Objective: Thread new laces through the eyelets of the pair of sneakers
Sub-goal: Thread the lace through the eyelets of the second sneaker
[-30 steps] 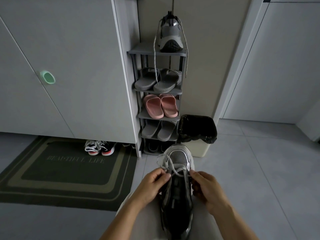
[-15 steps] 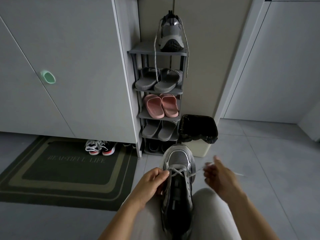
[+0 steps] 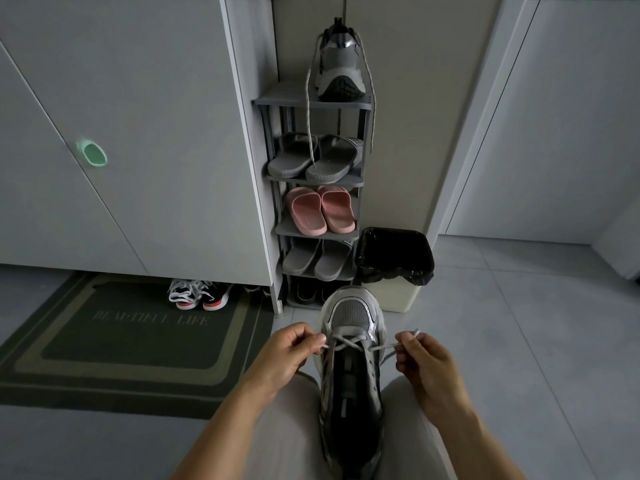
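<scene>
My left hand [image 3: 284, 355] pinches one end of the lace [image 3: 349, 342], just left of the sneaker [image 3: 351, 375]. My right hand [image 3: 429, 368] pinches the other end, just right of it. The lace crosses over the front holes of the sneaker. The sneaker lies between my legs [image 3: 291, 438], toe pointing away from me. The other sneaker [image 3: 341, 64] stands on top of the shoe rack [image 3: 311, 102], its own lace hanging down. A bin [image 3: 394, 258] stands beside the rack.
</scene>
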{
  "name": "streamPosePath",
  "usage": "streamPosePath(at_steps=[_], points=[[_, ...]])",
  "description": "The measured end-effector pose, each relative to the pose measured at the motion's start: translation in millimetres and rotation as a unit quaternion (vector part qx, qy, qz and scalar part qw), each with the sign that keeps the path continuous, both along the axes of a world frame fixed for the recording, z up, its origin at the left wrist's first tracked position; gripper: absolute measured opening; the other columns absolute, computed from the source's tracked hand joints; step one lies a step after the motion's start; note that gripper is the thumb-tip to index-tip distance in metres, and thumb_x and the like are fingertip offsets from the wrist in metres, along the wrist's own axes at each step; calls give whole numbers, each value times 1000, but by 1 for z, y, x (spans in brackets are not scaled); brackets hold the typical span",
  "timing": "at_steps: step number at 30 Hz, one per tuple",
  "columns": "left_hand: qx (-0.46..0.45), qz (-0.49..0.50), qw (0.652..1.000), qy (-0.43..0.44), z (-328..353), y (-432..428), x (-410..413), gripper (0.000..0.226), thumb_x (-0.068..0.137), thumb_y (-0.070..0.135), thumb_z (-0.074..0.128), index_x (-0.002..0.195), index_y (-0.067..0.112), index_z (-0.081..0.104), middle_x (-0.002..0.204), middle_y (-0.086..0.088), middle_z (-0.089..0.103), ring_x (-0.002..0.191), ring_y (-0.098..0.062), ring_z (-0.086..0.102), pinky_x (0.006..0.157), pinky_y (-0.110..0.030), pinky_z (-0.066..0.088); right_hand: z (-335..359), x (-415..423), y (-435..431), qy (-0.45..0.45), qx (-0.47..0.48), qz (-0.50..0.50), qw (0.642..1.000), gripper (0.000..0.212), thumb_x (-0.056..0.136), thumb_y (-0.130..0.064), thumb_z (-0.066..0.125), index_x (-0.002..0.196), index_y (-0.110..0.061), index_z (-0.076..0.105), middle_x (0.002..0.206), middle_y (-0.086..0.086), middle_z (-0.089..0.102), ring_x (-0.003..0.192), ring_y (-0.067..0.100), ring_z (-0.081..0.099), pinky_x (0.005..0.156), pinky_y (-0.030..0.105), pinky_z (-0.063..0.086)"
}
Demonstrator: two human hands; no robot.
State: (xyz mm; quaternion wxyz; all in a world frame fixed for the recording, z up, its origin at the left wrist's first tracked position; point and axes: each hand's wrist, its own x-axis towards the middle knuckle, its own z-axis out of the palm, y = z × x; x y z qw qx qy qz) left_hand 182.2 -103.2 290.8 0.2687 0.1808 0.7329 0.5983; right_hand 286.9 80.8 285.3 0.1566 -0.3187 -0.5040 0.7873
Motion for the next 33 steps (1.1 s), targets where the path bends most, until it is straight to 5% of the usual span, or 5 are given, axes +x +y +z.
streamPosePath(at_steps=[10, 15, 21, 25, 33], points=[[-41, -48, 972, 225, 26, 26, -1, 47, 85, 19, 62, 126, 30, 43, 126, 23, 44, 117, 8, 41, 99, -9, 32, 60, -17, 3, 29, 258, 175, 950, 22, 85, 3, 50, 73, -10, 63, 61, -1, 61, 59, 7, 53, 59, 15, 42], [35, -98, 978, 182, 60, 61, 7, 25, 84, 7, 59, 104, 22, 55, 92, 21, 59, 90, 4, 56, 83, -24, 50, 100, -23, -7, 132, 233, 257, 929, 27, 82, -32, 58, 67, -10, 61, 50, -6, 54, 51, 7, 46, 53, 13, 39], [49, -105, 958, 264, 70, 65, -2, 67, 82, 14, 65, 138, 26, 30, 137, 22, 30, 129, 10, 26, 104, -5, 26, 103, -22, 9, 70, 295, 294, 907, 39, 83, -44, 49, 62, -13, 61, 43, -7, 34, 45, 9, 27, 47, 18, 24], [21, -106, 959, 262, 65, 60, -4, 13, 89, 9, 55, 100, 8, 62, 95, 2, 66, 87, 4, 59, 82, -14, 46, 103, -19, 11, 111, 262, 231, 930, 38, 84, -34, 44, 60, -7, 57, 41, -8, 40, 42, 6, 33, 44, 12, 29], [-103, -10, 957, 269, 51, -11, -43, 16, 86, 19, 60, 98, 14, 69, 73, 0, 67, 68, -5, 61, 67, -13, 46, 55, -14, 65, 62, 57, -14, 996, 47, 96, -20, 42, 57, -13, 67, 48, -4, 57, 50, 8, 47, 47, 14, 43]])
